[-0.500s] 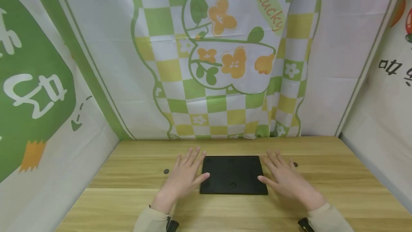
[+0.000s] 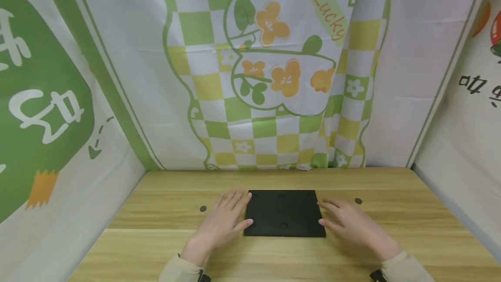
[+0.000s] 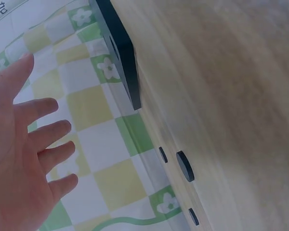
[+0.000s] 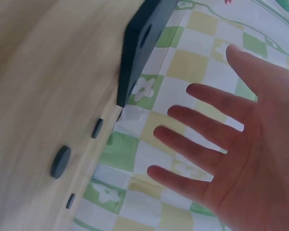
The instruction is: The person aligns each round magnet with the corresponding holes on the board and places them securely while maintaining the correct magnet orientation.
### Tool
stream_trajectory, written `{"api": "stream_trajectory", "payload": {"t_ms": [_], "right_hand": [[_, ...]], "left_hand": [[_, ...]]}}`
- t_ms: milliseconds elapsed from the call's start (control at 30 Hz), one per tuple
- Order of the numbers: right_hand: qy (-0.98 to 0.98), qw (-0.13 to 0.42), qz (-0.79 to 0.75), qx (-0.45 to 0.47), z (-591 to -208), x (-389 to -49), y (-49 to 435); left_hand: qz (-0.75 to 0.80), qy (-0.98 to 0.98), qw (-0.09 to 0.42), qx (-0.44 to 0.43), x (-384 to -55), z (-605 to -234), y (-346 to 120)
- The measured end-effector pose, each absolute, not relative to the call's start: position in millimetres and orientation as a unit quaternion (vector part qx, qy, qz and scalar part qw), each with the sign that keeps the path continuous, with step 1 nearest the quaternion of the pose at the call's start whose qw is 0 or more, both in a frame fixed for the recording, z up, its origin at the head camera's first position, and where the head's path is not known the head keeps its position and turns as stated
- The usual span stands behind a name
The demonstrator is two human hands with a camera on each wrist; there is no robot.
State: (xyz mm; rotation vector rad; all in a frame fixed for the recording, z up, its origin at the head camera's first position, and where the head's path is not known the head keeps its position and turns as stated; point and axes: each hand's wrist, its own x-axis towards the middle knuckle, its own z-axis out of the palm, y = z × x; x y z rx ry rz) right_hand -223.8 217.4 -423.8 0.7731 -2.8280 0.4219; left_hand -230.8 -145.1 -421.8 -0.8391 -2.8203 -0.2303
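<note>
A flat black rectangular board with shallow round marks lies on the wooden table in the head view. My left hand hovers over the table at the board's left side, thumb and fingertips overlapping its edge from above. Beyond the board's right edge is my right hand, thumb and fingertips toward it. Both wrist views show the hands raised off the tabletop, fingers relaxed and spread, holding nothing. Small black discs lie on the table below the left hand, and more discs below the right; most are hidden by the hands in the head view.
The wooden table runs back to a hanging checkered cloth. Printed cloth walls stand at left and right. One disc shows left of the left hand, another disc behind the right hand.
The fingers of both hands have drawn in, the right hand's most, and the right hand has shifted slightly right. The board and discs lie as before; the head view has tilted slightly.
</note>
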Motion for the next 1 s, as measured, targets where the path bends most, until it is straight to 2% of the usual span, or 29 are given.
{"api": "stream_trajectory", "payload": {"t_ms": [167, 500, 1000], "right_hand": [[-0.938, 0.124, 0.128, 0.298, -426.3, -220.4, 221.6], [-0.937, 0.144, 0.103, 0.300, -431.7, -213.1, 231.7], [-0.936, 0.142, 0.115, 0.300, -436.6, -208.3, 243.8]], "left_hand": [[-0.069, -0.947, 0.082, -0.302, -229.1, -422.4, -145.1], [-0.055, -0.940, 0.092, -0.325, -226.0, -427.2, -143.2], [-0.052, -0.939, 0.064, -0.333, -218.3, -426.5, -140.8]]}}
